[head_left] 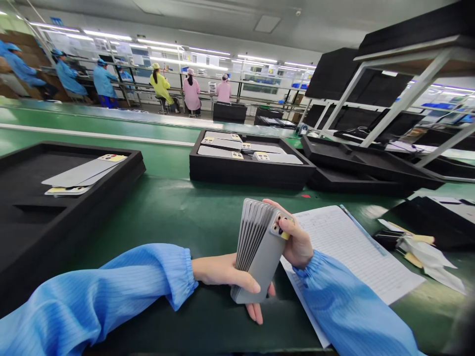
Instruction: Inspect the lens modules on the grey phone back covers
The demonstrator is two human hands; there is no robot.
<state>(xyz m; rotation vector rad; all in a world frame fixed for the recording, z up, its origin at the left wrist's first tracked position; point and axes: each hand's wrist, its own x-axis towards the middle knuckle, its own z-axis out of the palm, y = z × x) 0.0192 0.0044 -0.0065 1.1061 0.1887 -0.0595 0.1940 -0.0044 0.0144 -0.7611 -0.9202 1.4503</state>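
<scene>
A fanned stack of grey phone back covers (260, 257) stands tilted between my two hands, above the green bench. My left hand (230, 274) wraps round the lower end, thumb across the front cover and fingertips showing beneath. At the upper right, my right hand (297, 242) grips the camera-cutout end, its thumb pressed beside the round holes. A yellow patch shows near those holes. Under my right forearm lies a lined paper sheet (341, 242) with a blue pen (361, 230) on it.
A black foam tray (252, 170) with several covers stands ahead. Another black tray (122, 173) with a few covers is at left. Stacked black trays (356, 183) and a crumpled wrapper (426, 252) lie right, below a metal-legged shelf (419, 91). Several people sit at far benches.
</scene>
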